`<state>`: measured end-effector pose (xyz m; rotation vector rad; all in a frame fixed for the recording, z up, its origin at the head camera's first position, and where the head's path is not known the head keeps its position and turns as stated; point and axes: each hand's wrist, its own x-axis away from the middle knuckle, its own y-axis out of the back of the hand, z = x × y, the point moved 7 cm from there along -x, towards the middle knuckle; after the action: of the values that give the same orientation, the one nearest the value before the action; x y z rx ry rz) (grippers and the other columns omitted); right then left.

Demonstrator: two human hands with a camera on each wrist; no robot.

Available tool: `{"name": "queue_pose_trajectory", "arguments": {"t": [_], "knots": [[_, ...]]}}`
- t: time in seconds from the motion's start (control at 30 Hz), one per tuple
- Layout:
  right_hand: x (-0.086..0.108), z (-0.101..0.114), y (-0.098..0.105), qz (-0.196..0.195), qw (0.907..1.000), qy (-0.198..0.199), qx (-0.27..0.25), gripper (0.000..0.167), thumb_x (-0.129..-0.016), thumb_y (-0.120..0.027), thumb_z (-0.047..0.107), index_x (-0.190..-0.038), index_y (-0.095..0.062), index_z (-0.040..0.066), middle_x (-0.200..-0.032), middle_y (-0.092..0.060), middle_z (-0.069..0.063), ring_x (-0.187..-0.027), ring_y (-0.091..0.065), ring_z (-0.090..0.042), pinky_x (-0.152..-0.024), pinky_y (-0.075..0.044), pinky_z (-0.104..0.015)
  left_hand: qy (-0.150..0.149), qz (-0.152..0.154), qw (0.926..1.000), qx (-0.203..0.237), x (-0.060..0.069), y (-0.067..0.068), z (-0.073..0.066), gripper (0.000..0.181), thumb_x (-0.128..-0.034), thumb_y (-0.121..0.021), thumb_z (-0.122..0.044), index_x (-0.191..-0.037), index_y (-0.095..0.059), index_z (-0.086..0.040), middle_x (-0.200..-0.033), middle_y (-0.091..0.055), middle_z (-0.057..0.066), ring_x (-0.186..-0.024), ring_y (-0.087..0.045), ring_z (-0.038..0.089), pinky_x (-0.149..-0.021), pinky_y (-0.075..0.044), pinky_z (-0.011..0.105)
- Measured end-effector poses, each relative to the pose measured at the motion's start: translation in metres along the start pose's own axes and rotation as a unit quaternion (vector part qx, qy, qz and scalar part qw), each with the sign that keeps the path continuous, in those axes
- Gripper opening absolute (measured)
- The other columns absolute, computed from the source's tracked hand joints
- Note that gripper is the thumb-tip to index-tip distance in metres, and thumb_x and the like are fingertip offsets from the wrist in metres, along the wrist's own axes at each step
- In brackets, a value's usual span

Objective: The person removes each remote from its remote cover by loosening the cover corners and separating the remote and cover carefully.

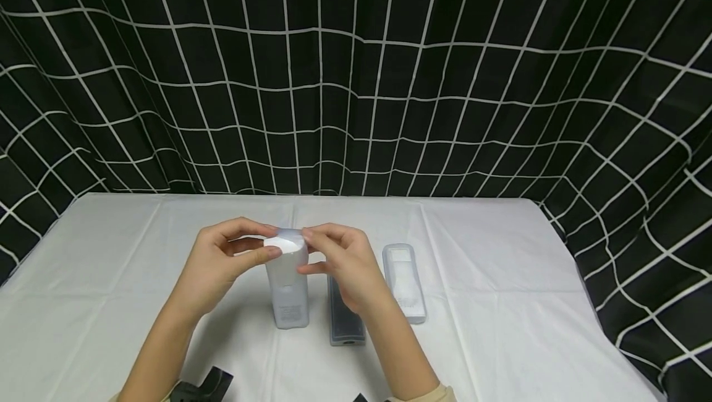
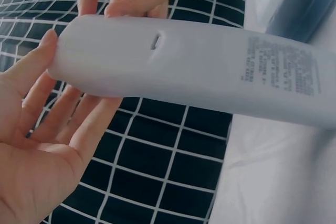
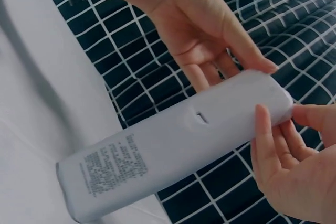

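A white remote-shaped object [image 1: 290, 290] in a clear sleeve stands upright at centre left in the head view, its printed, slotted back towards me. My left hand [image 1: 214, 260] pinches its upper end from the left, thumb on the near edge. On the right side of that same end, my right hand [image 1: 346, 263] grips with thumb and fingers. The left wrist view shows the white object [image 2: 199, 66] with the left hand [image 2: 47, 145] at its end. In the right wrist view, the right hand [image 3: 299, 177] holds the object's [image 3: 168, 140] corner.
A dark remote-shaped object [image 1: 346, 318] lies on the white cloth [image 1: 500, 328], partly under my right hand. Further right lies another white one [image 1: 405, 284] in a clear cover. A black curtain with a white grid [image 1: 378, 68] hangs behind and beside the table.
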<state>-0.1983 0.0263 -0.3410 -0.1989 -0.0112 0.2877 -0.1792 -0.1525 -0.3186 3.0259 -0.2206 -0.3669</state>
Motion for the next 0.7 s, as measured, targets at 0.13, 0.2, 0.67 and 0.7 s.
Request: {"name": "queue_pose_trajectory", "arguments": {"t": [0.13,0.2,0.67,0.7], "knots": [[0.0006,0.0044,0.0023,0.001,0.9997,0.010,0.023,0.029,-0.103,-0.062,0.007,-0.114,-0.067,-0.019,-0.094,-0.072,0.000,-0.090,-0.067,-0.015,-0.073,-0.066,-0.032,-0.009,0.002,1.0000,0.003,-0.0004,-0.0012,-0.0009,0.021,-0.0876,-0.080,0.008,-0.107,-0.072,0.013,-0.109,-0.076,-0.004,-0.100,-0.076,0.015,-0.086,-0.063,0.027],[0.0012,0.0058,0.0030,-0.001,0.9992,0.013,0.037,0.027,-0.104,-0.062,0.006,-0.113,-0.067,-0.019,-0.095,-0.074,-0.004,-0.089,-0.067,-0.015,-0.072,-0.066,-0.030,-0.009,0.005,0.9999,0.000,-0.0009,-0.0013,-0.0009,0.020,-0.0873,-0.080,0.008,-0.105,-0.072,0.013,-0.109,-0.077,-0.004,-0.102,-0.076,0.017,-0.087,-0.063,0.028],[0.0012,0.0062,0.0029,-0.030,0.9967,0.043,0.061,0.018,-0.105,-0.060,-0.001,-0.106,-0.063,-0.019,-0.091,-0.075,-0.018,-0.078,-0.065,-0.014,-0.064,-0.064,-0.026,0.005,0.018,0.9997,-0.015,-0.0011,-0.0031,-0.0023,0.016,-0.0871,-0.082,0.004,-0.099,-0.073,0.008,-0.110,-0.078,-0.002,-0.104,-0.076,0.018,-0.088,-0.063,0.029],[0.0010,0.0059,0.0029,-0.035,0.9967,0.043,0.060,0.017,-0.105,-0.059,-0.002,-0.106,-0.063,-0.018,-0.091,-0.075,-0.017,-0.078,-0.065,-0.013,-0.064,-0.064,-0.026,0.005,0.020,0.9997,-0.015,-0.0011,-0.0032,-0.0023,0.016,-0.0871,-0.082,0.004,-0.099,-0.073,0.008,-0.110,-0.078,-0.002,-0.104,-0.076,0.018,-0.088,-0.063,0.029]]}}
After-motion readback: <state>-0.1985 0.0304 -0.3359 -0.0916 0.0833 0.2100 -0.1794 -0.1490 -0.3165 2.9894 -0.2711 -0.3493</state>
